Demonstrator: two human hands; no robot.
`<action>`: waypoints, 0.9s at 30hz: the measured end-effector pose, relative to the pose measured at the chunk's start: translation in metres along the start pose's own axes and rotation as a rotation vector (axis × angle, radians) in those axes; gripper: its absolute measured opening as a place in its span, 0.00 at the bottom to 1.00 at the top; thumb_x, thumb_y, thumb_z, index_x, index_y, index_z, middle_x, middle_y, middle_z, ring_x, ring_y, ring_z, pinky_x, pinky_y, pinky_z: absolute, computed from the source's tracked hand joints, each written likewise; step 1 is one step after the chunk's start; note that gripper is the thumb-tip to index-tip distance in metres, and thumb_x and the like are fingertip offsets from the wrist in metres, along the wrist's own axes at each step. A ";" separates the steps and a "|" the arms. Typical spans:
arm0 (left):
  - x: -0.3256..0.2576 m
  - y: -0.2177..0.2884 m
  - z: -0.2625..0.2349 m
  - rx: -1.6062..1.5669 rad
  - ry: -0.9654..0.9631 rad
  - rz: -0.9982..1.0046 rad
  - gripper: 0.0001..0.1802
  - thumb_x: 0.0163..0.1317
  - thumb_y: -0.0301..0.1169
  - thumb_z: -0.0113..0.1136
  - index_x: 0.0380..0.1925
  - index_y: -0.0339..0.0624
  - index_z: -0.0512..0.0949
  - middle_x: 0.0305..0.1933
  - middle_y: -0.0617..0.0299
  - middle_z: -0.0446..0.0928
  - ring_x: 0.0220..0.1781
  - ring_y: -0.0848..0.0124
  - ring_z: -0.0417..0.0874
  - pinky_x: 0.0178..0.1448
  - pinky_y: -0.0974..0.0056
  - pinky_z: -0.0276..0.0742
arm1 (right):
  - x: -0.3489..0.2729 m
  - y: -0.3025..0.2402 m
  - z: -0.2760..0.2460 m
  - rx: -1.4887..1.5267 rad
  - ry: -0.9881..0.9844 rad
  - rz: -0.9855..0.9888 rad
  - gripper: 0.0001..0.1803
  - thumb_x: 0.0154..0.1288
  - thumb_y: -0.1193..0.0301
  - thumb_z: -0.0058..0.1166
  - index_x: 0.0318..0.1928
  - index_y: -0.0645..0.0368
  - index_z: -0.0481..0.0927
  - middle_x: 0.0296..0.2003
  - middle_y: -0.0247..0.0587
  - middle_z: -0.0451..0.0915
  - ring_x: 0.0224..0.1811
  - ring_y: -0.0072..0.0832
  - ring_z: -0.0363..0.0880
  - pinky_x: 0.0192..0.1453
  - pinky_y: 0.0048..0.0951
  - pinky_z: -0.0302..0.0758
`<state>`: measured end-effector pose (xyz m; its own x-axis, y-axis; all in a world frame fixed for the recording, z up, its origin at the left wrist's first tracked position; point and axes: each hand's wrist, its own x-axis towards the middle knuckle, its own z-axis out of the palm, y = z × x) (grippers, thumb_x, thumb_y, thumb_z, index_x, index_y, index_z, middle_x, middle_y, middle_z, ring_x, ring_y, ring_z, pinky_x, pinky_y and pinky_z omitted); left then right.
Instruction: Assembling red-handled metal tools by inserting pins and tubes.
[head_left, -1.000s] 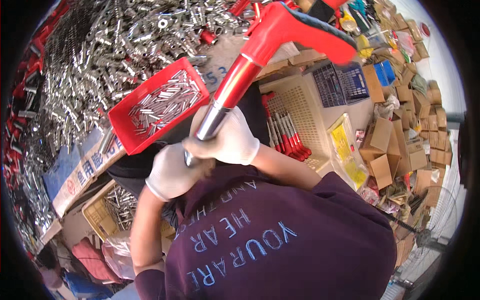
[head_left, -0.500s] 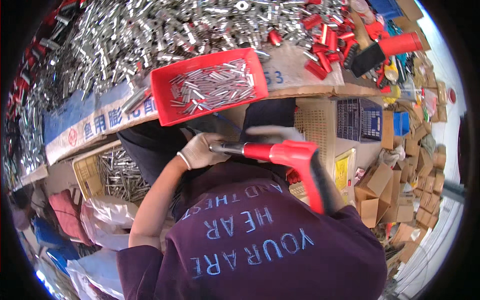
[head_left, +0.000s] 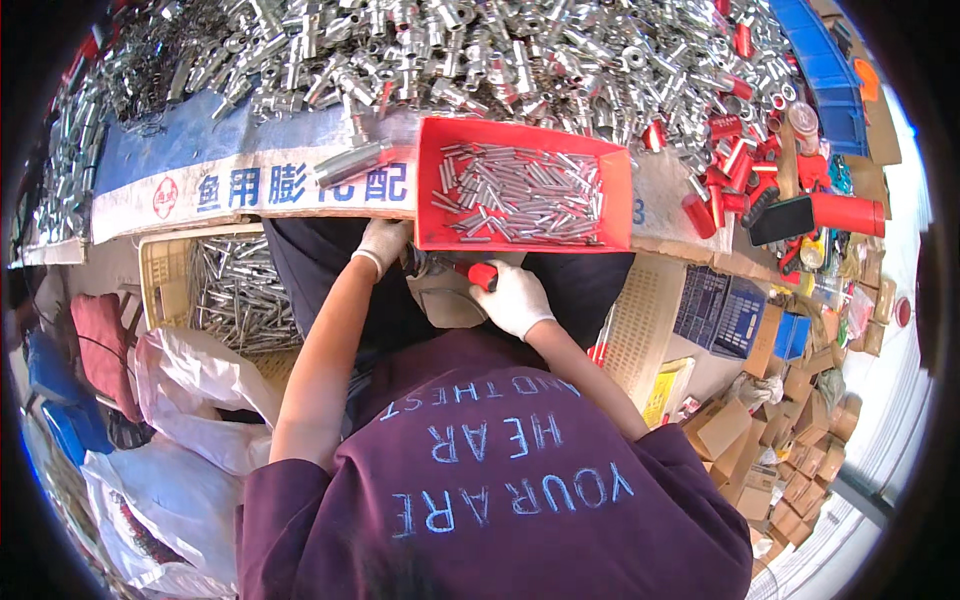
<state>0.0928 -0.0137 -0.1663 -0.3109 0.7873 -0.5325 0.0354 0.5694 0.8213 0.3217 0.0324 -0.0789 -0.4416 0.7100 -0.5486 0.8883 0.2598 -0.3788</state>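
Note:
My left hand (head_left: pixel 385 244), in a white glove, is at the table edge just left of the red bin (head_left: pixel 524 240). Its fingers are hidden beneath the edge. My gloved right hand (head_left: pixel 520 303) is closed around the red end of a red-and-black handled tool (head_left: pixel 481 274). The tool points left, toward my left hand, and its far part is in shadow below the bin. Many short thin metal pins (head_left: pixel 520 195) fill the bin, which sits at the table's front edge. A shiny metal tube (head_left: pixel 352 163) lies beside it.
Heaped metal fittings (head_left: pixel 420 60) cover the back of the table. Red sleeves (head_left: pixel 740 170) and a phone (head_left: pixel 782 221) lie at the right. A yellow crate (head_left: pixel 168 285) of metal rods stands low at the left. Cardboard boxes (head_left: pixel 720 425) are piled on the right.
The view has shifted, so the bin appears farther right. Both hands moved from in front of my torso to below the table edge. The red tool went with them, now mostly hidden.

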 end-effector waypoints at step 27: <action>-0.047 0.018 0.070 0.619 -0.328 0.759 0.25 0.48 0.50 0.67 0.40 0.44 0.82 0.38 0.50 0.84 0.42 0.54 0.85 0.48 0.51 0.79 | 0.006 -0.022 0.028 0.230 0.125 -0.428 0.23 0.65 0.51 0.54 0.49 0.56 0.82 0.44 0.56 0.82 0.49 0.49 0.82 0.54 0.49 0.76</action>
<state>0.1744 -0.0239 -0.1402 0.2679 0.9631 -0.0241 0.6259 -0.1550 0.7643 0.2959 0.0127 -0.0947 -0.7296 0.6476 -0.2198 0.5733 0.4039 -0.7129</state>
